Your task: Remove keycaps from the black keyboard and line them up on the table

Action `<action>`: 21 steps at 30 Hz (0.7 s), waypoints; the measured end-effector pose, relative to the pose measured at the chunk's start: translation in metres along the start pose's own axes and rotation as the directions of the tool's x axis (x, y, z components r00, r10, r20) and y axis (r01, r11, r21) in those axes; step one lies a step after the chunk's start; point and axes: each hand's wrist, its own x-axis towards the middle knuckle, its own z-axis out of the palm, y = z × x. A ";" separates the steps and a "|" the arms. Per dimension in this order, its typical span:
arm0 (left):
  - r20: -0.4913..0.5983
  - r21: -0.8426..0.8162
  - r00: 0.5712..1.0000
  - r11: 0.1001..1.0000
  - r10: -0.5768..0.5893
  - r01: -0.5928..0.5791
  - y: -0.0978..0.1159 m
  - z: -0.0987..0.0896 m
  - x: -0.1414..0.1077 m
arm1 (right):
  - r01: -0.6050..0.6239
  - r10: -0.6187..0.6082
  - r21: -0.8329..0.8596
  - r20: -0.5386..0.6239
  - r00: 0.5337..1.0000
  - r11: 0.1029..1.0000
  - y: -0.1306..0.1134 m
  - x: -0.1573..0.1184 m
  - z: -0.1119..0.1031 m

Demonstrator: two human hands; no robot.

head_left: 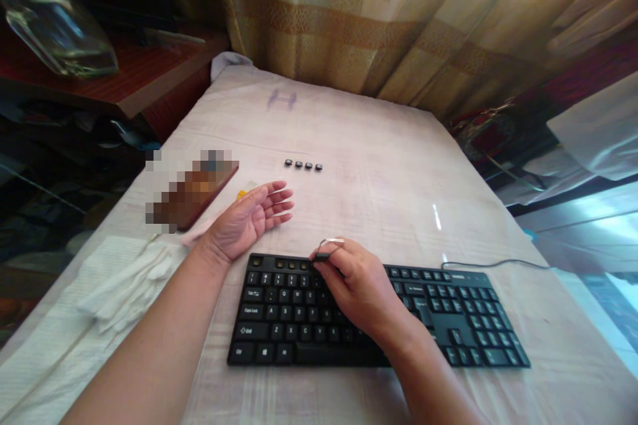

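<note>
A black keyboard (pixel 319 353) lies on the pale cloth. My right hand (pixel 356 282) is over its top rows, thumb and fingers closed on a small black keycap (pixel 321 257). Thin bent metal wires (pixel 333 241), apparently a wire keycap puller, stick out at the fingertips; the rest of it is hidden by the hand. Some top-row positions at the keyboard's left show exposed key sockets (pixel 280 264). Open and empty, my left hand (pixel 249 216) is above the cloth with fingers apart. Beyond it, several loose black keycaps (pixel 304 165) lie in a row.
Left of my left hand are a small yellow object (pixel 242 194) and a brown, partly pixelated flat object (pixel 199 196). White gloves (pixel 134 279) lie at the left edge. A glass jar (pixel 60 26) stands on a wooden desk (pixel 164 73). The keyboard cable (pixel 498 261) runs right.
</note>
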 end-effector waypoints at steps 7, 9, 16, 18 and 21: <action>0.011 -0.004 1.000 1.000 0.011 -0.011 -0.001 -0.001 -0.001 | 0.000 0.009 0.140 -0.065 0.998 0.990 0.012 -0.002 0.001; 0.014 -0.007 1.000 1.000 0.010 -0.010 -0.001 -0.001 0.000 | 0.004 0.001 0.179 -0.029 1.000 0.984 0.015 -0.001 -0.001; 0.003 0.018 1.000 1.000 0.011 -0.011 0.001 0.002 -0.001 | 0.108 -0.111 0.034 0.141 0.984 0.994 0.014 0.013 -0.015; -0.004 0.025 1.000 1.000 0.010 -0.009 0.001 0.002 -0.002 | 0.121 -0.124 0.028 0.180 0.976 0.992 0.015 0.015 -0.018; 0.001 0.030 1.000 1.000 0.008 -0.008 0.000 0.001 -0.002 | 0.114 -0.125 0.072 0.186 0.974 0.991 0.018 0.016 -0.019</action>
